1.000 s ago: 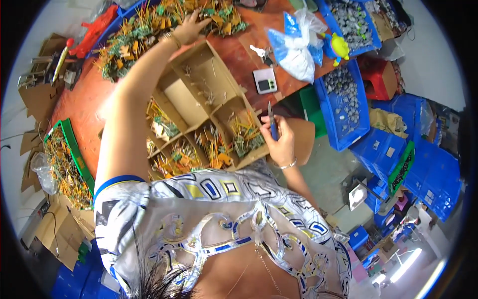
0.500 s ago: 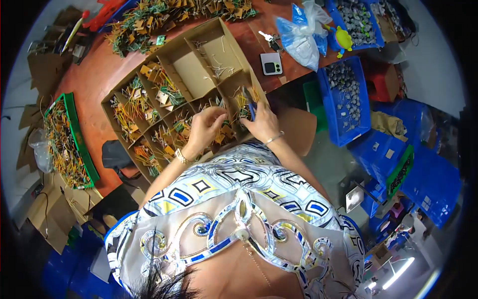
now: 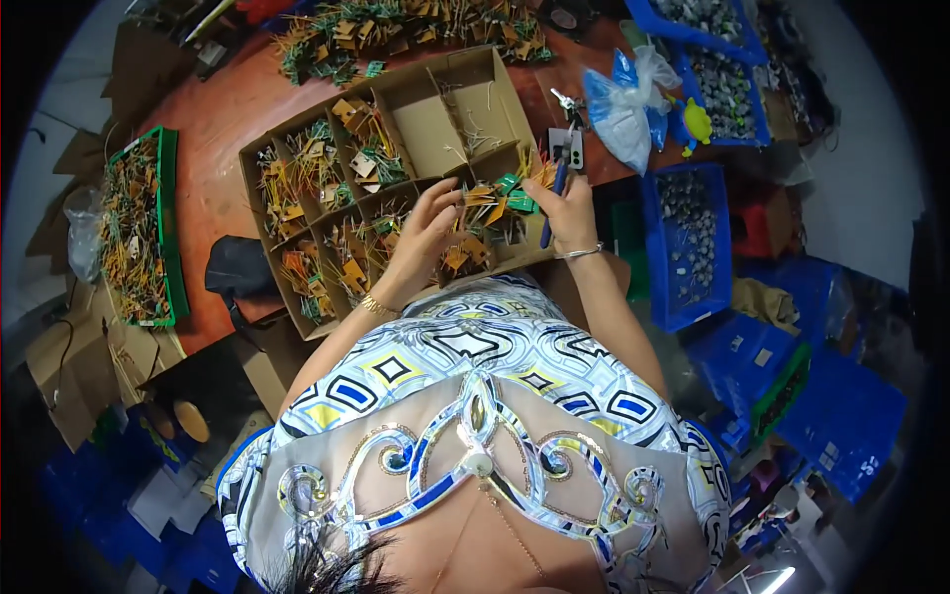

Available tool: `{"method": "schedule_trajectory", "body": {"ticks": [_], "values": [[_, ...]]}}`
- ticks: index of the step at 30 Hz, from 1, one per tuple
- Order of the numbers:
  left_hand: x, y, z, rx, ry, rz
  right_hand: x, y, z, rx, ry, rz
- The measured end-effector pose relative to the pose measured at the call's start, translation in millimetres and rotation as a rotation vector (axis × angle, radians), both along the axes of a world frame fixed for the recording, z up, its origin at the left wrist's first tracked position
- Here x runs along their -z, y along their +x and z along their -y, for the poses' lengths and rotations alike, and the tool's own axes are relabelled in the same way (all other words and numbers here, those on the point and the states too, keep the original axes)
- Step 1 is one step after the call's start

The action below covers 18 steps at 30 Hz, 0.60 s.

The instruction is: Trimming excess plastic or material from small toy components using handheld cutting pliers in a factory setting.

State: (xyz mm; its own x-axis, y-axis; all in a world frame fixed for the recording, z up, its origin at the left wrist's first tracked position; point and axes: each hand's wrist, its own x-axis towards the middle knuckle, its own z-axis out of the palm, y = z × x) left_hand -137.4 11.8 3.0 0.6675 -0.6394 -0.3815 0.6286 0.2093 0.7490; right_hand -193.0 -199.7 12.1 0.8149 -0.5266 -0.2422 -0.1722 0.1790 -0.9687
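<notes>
A divided cardboard box (image 3: 372, 103) lies before me, its compartments holding small circuit boards with orange and yellow wires (image 3: 354, 275). My right hand (image 3: 571, 214), over the box's right edge, is closed round slim blue-handled pliers (image 3: 559, 180), their grey tip pointing away from me. At its thumb and fingertips is a small bunch of green and orange wired boards (image 3: 512, 194). My left hand (image 3: 431, 223) hovers over the middle compartments, fingers loosely bent and apart, with nothing visible in them. Short pale wires (image 3: 477, 136) lie in the far right compartment.
Wired boards (image 3: 396, 35) are heaped on the red table beyond the box. A green tray (image 3: 170, 228) of boards stands at left. Keys, a phone (image 3: 579, 139), a plastic bag (image 3: 621, 114) and blue bins (image 3: 658, 307) of small grey parts are at right. A black bag (image 3: 240, 265) lies left of the box.
The view has shifted, so the box sits further right in the picture. My left fingers have loosened from a pinch. My right hand has turned, and wired boards now show at its fingertips.
</notes>
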Motion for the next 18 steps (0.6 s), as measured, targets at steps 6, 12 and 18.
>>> {"method": "schedule_trajectory", "body": {"ticks": [6,12,18], "values": [[-30,1,35,-0.172,-0.161,-0.091,-37,19,-35,0.151,0.038,0.000],[-24,21,13,-0.266,-0.189,-0.347,-50,-16,27,-0.263,0.818,-0.081],[-32,27,11,-0.189,-0.320,-0.416,-66,-55,36,-0.826,0.626,-0.260]]}}
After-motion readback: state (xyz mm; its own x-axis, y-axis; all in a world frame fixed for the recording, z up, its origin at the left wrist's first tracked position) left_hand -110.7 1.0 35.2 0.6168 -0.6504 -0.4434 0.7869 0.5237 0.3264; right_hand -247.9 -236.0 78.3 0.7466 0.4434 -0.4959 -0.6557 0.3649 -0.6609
